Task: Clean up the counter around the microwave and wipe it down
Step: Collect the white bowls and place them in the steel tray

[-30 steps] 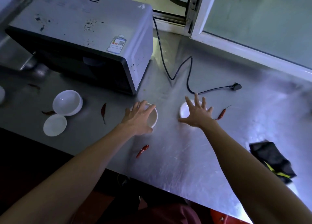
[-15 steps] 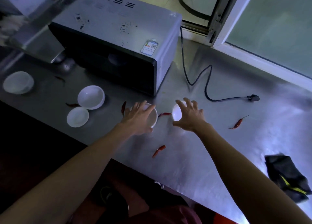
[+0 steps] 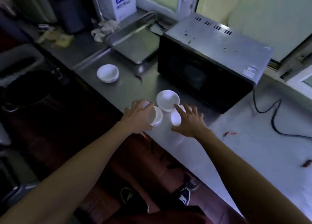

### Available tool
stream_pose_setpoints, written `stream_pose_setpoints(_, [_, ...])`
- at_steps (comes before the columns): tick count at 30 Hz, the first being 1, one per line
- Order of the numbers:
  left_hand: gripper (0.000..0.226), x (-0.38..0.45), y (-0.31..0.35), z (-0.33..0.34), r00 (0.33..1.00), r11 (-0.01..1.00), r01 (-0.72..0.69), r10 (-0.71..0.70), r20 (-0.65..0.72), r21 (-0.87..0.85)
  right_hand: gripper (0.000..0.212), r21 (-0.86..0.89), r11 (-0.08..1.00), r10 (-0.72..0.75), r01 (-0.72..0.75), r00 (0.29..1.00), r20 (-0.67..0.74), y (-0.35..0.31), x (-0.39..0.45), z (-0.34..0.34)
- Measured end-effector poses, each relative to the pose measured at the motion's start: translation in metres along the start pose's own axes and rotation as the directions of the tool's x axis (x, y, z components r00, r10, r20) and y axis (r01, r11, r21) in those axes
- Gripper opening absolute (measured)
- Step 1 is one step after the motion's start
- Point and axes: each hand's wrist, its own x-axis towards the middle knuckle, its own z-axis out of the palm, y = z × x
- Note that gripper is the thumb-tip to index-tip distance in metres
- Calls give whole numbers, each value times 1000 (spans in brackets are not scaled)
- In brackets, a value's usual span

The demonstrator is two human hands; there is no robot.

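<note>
My left hand (image 3: pixel 139 116) grips a white bowl (image 3: pixel 156 118) near the steel counter's (image 3: pixel 244 159) front edge. My right hand (image 3: pixel 190 121) holds a smaller white bowl (image 3: pixel 175 119), tilted so its inside faces left. Both bowls sit close to a third white bowl (image 3: pixel 168 99), which stands in front of the dark microwave (image 3: pixel 211 63). A fourth white bowl (image 3: pixel 107 73) stands alone further left. Red chilies lie on the counter: one to the right of my right arm (image 3: pixel 229 133), one at the far right (image 3: pixel 306 164), one near the lone bowl (image 3: pixel 139 77).
The microwave's black cord (image 3: pixel 273 117) snakes over the counter at the right. A steel tray (image 3: pixel 133 44) lies left of the microwave, with a white box marked 1996 (image 3: pixel 119 3) and crumpled rags behind it. A dark pot (image 3: pixel 27 88) sits at the left.
Both hands have carried their bowls leftwards to the bowl in front of the microwave. The view has swung left, so the black cloth is out of sight and the tray appears.
</note>
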Motion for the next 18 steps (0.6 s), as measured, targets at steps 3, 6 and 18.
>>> stream_pose_setpoints(3, [102,-23,-65,-17,998,998,68,-68,-8,-4,105,-17,997,-76,75,996,-45,-65,20,-2])
stream_pose_setpoints(6, [98,-44,-122,-30,990,990,142,-143,-22,-26,102,-48,987,-155,152,987,-51,-123,40,-4])
stream_pose_setpoints(18, [106,-39,-271,-68,951,951,300,-304,-55,-76,104,-95,932,-356,350,933,-50,-257,154,-14])
